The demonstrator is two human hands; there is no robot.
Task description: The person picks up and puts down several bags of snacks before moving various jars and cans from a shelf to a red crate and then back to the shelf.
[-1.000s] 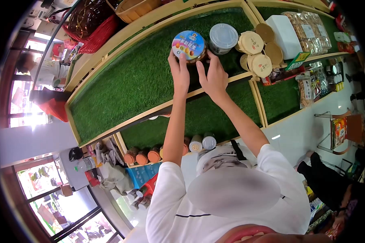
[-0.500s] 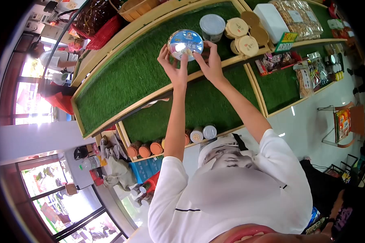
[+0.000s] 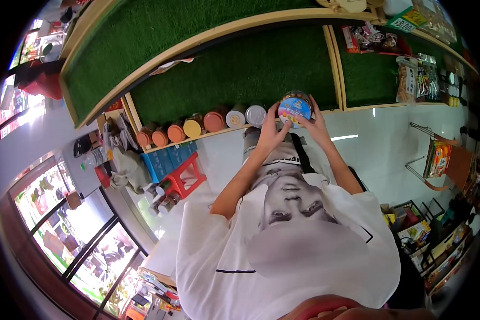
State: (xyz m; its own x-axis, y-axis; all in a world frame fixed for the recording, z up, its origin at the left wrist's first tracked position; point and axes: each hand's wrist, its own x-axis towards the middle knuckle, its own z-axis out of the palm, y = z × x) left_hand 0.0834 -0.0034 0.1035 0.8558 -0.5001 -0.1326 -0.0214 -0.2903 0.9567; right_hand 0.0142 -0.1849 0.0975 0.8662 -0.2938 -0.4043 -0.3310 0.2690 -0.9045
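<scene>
Between both hands is a round jar (image 3: 295, 109) with a blue and pink label on its lid. My left hand (image 3: 272, 131) grips its left side, the thumb near the lid's lower edge. On the right side of the jar my right hand (image 3: 317, 128) is wrapped round it. The jar is over the front edge of the lower green shelf (image 3: 240, 69), just right of a silver-lidded jar (image 3: 255, 115). A white-lidded jar (image 3: 235, 119) and several orange- or yellow-lidded jars stand farther left in the same row.
The upper green shelf (image 3: 160, 26) runs across the top, with a wooden rim. Packaged snacks (image 3: 407, 80) lie on the right shelf. A red stool (image 3: 188, 177) and blue boxes (image 3: 168, 160) are at the lower left. A chair (image 3: 456, 165) stands at the right.
Both hands have brought the jar from the upper shelf toward the body, down to the lower shelf's front edge. The camera view has tilted downward.
</scene>
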